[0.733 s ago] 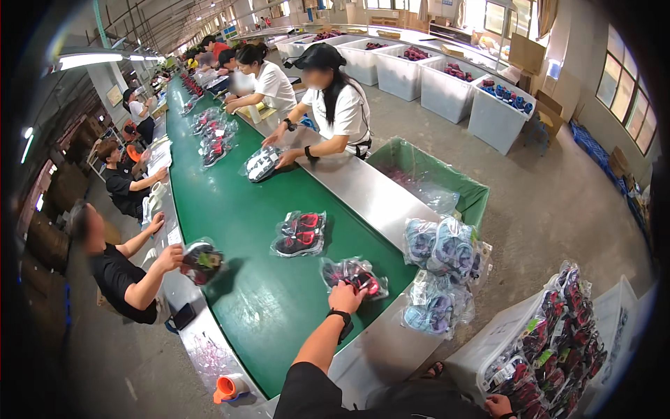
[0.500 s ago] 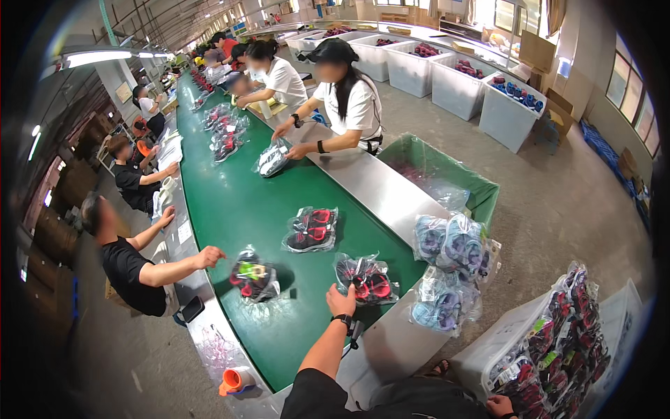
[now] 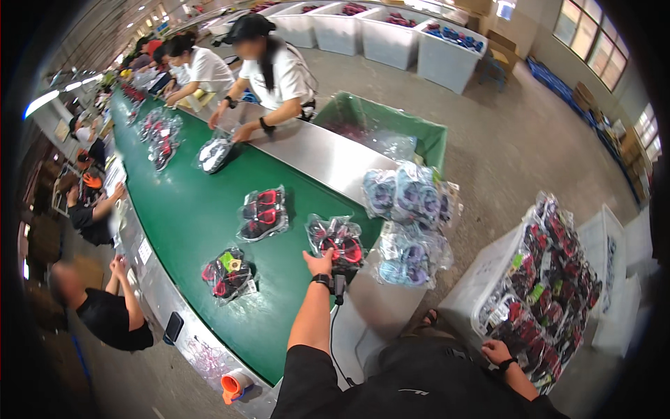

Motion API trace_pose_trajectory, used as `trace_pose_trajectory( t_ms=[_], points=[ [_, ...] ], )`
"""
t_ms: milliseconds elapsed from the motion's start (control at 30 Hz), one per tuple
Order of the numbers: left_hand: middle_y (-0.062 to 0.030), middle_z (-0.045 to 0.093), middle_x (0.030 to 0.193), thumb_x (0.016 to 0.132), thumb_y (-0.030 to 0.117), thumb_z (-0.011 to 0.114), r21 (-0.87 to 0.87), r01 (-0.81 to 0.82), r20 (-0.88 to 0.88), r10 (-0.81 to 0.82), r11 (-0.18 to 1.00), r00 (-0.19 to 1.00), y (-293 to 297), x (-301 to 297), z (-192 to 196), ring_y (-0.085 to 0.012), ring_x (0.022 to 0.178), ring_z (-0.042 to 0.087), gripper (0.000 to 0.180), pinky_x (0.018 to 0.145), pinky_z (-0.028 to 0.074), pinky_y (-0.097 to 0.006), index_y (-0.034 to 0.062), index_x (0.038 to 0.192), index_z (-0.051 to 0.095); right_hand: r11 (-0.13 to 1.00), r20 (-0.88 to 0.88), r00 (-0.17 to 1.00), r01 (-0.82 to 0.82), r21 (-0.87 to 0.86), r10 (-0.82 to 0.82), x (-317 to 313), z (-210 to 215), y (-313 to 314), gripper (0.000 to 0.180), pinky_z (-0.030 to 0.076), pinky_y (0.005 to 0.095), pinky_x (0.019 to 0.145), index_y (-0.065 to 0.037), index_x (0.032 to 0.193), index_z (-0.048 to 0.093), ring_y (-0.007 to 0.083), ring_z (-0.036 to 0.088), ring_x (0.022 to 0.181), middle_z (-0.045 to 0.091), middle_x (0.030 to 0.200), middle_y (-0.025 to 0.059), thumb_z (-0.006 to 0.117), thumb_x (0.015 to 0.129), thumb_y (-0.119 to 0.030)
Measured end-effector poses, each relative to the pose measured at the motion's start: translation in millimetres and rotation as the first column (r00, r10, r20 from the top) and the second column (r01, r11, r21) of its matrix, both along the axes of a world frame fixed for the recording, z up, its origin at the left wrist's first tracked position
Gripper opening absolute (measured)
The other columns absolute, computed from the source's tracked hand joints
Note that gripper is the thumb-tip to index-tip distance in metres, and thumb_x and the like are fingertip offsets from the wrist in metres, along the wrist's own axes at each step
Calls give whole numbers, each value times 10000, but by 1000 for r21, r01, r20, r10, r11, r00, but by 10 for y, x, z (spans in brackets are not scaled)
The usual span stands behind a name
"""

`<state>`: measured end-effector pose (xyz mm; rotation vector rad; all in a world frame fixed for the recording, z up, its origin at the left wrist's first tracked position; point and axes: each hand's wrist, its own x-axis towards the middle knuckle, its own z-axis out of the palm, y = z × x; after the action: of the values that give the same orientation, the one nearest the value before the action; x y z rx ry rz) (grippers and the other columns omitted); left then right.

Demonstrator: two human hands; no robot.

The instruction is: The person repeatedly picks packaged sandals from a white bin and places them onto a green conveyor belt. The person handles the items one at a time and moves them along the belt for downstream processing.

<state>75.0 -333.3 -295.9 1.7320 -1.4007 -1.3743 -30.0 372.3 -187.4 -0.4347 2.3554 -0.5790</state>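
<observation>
My left hand (image 3: 319, 263) grips the near edge of a clear bag of black and red shoes (image 3: 338, 239) at the near right end of the green belt. Its thumb sticks out to the left. By the rim of a white bin (image 3: 481, 307) hangs my right hand (image 3: 495, 352), fingers loosely curled and nothing seen in them. Bagged black and red shoes (image 3: 548, 279) are heaped in that bin. Two more bagged pairs lie on the belt: black and red shoes (image 3: 264, 212), and a pair with a green tag (image 3: 229, 274).
Bagged light blue shoes (image 3: 405, 262) are stacked on the metal ledge (image 3: 314, 150). Behind it stands a green-lined bin (image 3: 426, 136). A co-worker (image 3: 276, 77) handles a bag (image 3: 214, 153) across the belt. An orange cup (image 3: 235, 385) and phone (image 3: 174, 327) are on the left edge.
The view has swung right. The bagged shoes at my left hand have come closer to the belt's edge. The person at left has drawn a hand back from the green-tagged bag.
</observation>
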Motion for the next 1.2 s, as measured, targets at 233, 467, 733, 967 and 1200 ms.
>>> trace_pose_trajectory(
  t_ms=[233, 467, 733, 967, 1200],
  points=[
    [-209, 614, 1231, 666, 301, 938, 411, 172, -262, -65, 895, 963, -75, 45, 364, -275, 947, 667, 1097, 586, 515, -384, -43, 1498, 311, 993, 100, 991, 85, 76, -93, 136, 36, 46, 289, 552, 309, 746, 24, 1099, 711, 146, 704, 803, 744, 876, 87, 678, 896, -178],
    [-1, 547, 735, 771, 329, 794, 254, 233, -180, -190, 939, 965, -54, 199, 687, -131, 502, 470, 480, 374, 289, -305, 110, 1115, 540, 961, 157, 948, 276, 15, -275, 32, 127, -45, 361, 555, 353, 785, 10, 1109, 716, 222, 718, 857, 747, 923, 139, 706, 849, -240],
    [19, 616, 703, 1003, 601, 408, 520, 505, -498, -236, 689, 835, -149, 830, 826, -110, 440, 406, 475, 368, 288, -260, 190, 1074, 634, 989, -33, 992, 119, -90, -123, 25, 161, -298, 392, 545, 417, 839, -41, 1131, 703, 324, 699, 953, 734, 1010, 166, 661, 885, -343],
    [54, 685, 878, 931, 696, 468, 486, 560, -556, -257, 671, 790, 781, 654, 1752, -103, 622, 549, 553, 457, 346, -260, 201, 1101, 647, 906, 67, 985, 171, -388, -158, -293, 753, -1108, 416, 544, 369, 861, -47, 1210, 676, 254, 703, 1003, 734, 1085, 125, 630, 936, -357],
    [53, 687, 951, 910, 499, 606, 482, 760, -543, -532, 435, 650, 2069, -262, 2388, -101, 709, 617, 344, 500, 373, -245, 223, 1115, 616, 692, 576, 817, 424, -585, -14, -453, 1362, -1608, 541, 554, 324, 876, -13, 1430, 499, 169, 661, 1030, 683, 1164, 100, 569, 1031, -371]
  ],
)
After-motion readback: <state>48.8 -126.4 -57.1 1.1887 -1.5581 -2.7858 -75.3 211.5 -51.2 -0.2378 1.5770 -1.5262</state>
